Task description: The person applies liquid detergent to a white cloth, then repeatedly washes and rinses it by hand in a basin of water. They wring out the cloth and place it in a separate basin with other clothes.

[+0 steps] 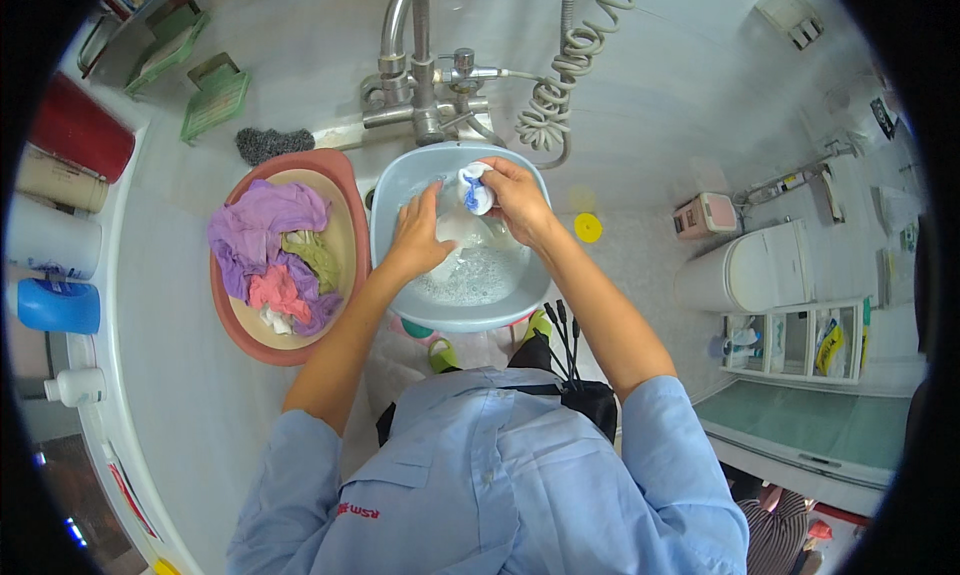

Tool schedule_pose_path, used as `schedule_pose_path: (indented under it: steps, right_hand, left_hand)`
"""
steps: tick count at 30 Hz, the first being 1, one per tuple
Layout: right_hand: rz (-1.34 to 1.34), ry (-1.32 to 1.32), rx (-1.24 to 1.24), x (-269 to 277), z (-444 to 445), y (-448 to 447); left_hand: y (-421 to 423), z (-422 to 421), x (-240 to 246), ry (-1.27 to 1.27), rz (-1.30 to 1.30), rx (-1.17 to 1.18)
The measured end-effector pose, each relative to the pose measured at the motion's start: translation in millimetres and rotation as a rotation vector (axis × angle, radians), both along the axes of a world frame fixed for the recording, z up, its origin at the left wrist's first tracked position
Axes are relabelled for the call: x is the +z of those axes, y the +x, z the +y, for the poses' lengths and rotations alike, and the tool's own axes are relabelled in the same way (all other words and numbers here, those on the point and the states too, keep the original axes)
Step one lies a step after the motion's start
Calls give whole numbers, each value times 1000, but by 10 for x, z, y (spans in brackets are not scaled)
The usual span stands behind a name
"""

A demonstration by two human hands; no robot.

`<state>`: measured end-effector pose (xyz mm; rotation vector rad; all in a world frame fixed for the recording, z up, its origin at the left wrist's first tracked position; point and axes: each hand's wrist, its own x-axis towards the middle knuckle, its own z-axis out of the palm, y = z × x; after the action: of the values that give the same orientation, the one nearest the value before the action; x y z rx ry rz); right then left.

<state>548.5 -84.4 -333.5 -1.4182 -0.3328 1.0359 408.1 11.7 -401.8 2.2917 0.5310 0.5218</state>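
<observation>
A light blue plastic basin [469, 315] stands before me, holding sudsy water with a pale submerged cloth [466, 234]. Between the fingers of my right hand [516, 198] is a small white item with blue patches [475, 188], held above the water near the basin's far side; whether it is bunched cloth I cannot tell. Over the basin's left part, my left hand [421, 234] has its fingers apart and grips nothing. Left of it, a reddish-pink oval basin [350, 192] with a cream inside contains purple [274, 211], green [319, 260], coral [277, 290] and white cloths.
A metal faucet [422, 72] and coiled hose [574, 61] are behind the blue basin. A dark scouring pad [274, 146] lies beyond the oval basin. Bottles, one blue [58, 306], line the left ledge. At right are a toilet [750, 270] and white rack [799, 342]. Another person's striped clothing [776, 530] shows lower right.
</observation>
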Motion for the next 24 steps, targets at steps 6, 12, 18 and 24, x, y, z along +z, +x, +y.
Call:
schedule_pose_path:
  steps: [6, 12, 18, 24]
  right_hand:
    - [-216, 5, 66, 4, 6, -74]
    - [-1053, -109, -77, 126, -67, -116]
    - [-1176, -182, -129, 183, -42, -91]
    - [-1432, -437, 41, 385, -61, -274]
  left_hand:
    - [132, -46, 541, -444, -201, -115]
    - [99, 53, 797, -1182, -63, -173]
    - [221, 211, 831, -1001, 55, -127]
    - [265, 274, 903, 220, 188, 45]
